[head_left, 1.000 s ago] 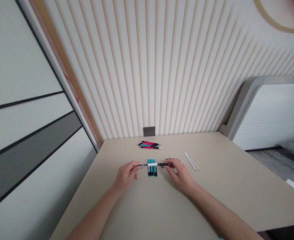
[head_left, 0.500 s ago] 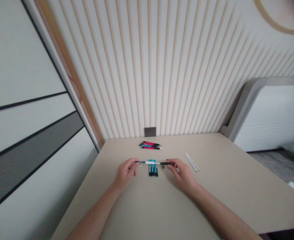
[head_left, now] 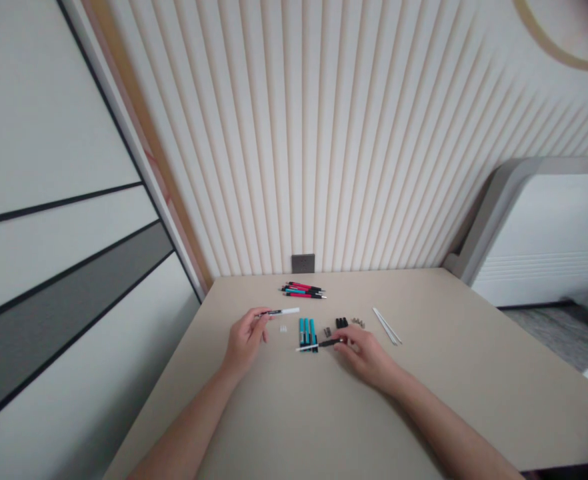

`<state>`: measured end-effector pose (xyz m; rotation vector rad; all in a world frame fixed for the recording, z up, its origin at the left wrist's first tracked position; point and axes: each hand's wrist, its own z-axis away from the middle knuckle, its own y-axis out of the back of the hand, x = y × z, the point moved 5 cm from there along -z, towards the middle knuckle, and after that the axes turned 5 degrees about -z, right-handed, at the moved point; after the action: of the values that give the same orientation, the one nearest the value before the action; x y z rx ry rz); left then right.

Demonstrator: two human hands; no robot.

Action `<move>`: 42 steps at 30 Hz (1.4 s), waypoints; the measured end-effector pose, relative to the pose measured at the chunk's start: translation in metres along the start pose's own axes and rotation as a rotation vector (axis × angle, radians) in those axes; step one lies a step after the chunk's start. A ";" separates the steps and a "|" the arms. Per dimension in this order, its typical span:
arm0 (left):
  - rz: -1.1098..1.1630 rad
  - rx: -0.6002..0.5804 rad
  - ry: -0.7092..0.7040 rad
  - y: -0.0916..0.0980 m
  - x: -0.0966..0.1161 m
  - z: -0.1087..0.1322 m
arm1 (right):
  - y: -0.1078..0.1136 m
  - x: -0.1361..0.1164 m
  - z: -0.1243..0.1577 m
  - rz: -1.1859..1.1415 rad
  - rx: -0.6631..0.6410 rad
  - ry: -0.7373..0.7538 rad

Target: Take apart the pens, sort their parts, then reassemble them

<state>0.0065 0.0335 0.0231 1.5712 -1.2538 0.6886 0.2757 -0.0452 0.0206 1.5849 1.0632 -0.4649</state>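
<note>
The left hand [head_left: 247,337] is being closed on a white-tipped pen section [head_left: 280,311], and the right hand [head_left: 367,357] is being pinched on a black pen section [head_left: 321,344] over teal pen barrels [head_left: 307,332]; both sections are being kept apart, low and level, above the middle of the beige table [head_left: 274,413].

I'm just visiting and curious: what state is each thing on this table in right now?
Left hand: pinching a white-and-black pen piece.
Right hand: pinching a black-and-white pen piece, its white end over the teal pen parts.
Teal pen parts: lying side by side.
Red-and-teal pens: lying bunched together.
Small black pieces: lying loose.
White sticks: lying flat, converging at one end.
</note>
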 end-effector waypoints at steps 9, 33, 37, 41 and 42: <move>-0.018 -0.095 -0.023 -0.012 0.004 0.005 | -0.020 -0.015 0.004 0.075 -0.257 0.148; -0.152 -0.274 -0.167 -0.043 0.026 0.024 | -0.036 -0.007 -0.006 -0.287 -0.038 -0.146; -0.150 -0.253 -0.161 -0.043 0.023 0.023 | -0.041 -0.006 -0.007 -0.327 -0.097 -0.178; -0.152 -0.227 -0.141 -0.040 0.022 0.021 | -0.040 -0.005 -0.008 -0.369 -0.103 -0.188; -0.145 -0.221 -0.133 -0.039 0.022 0.021 | -0.040 -0.005 -0.008 -0.379 -0.101 -0.189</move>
<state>0.0470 0.0059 0.0213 1.5249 -1.2529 0.3453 0.2384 -0.0407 0.0045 1.2248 1.2231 -0.7873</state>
